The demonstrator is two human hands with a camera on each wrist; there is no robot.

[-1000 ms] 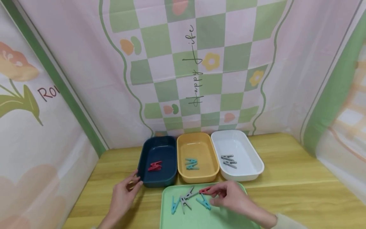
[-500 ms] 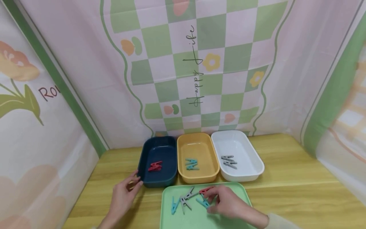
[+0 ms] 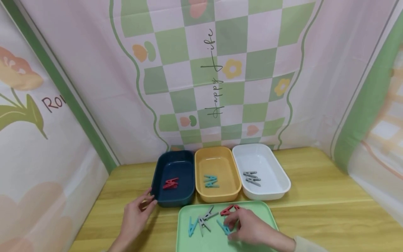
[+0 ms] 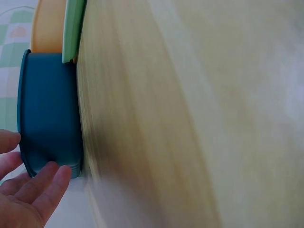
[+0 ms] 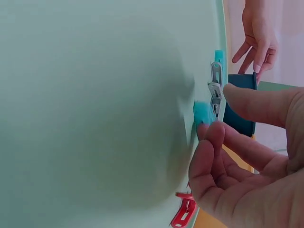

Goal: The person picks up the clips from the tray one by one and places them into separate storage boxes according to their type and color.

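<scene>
My right hand (image 3: 247, 227) is over the green tray (image 3: 201, 245). Its thumb and fingers are spread around a blue clothespin (image 3: 224, 228) lying there. In the right wrist view, bent fingertips meet the blue clothespin (image 5: 203, 113), while the thumb stays apart. A red clothespin (image 3: 227, 210) lies just beyond that hand. Farther left on the tray are two grey clothespins (image 3: 204, 221) and another blue clothespin (image 3: 192, 226). My left hand (image 3: 135, 215) rests its fingertips against the navy box (image 3: 175, 202) at its near left corner; the left wrist view shows extended fingers touching its outer wall (image 4: 50, 109).
Beside the navy box stand a yellow box (image 3: 218, 197) and a white box (image 3: 267, 196). Red clothespins (image 3: 170, 183) lie in the navy box, blue clothespins (image 3: 211, 181) in the yellow, grey clothespins (image 3: 252, 177) in the white. A printed curtain (image 3: 201, 87) hangs behind the wooden table (image 3: 321, 196).
My right hand has drawn back from the red clothespin towards me, to the blue clothespin, which has turned slightly. The left hand has kept its place at the navy box.
</scene>
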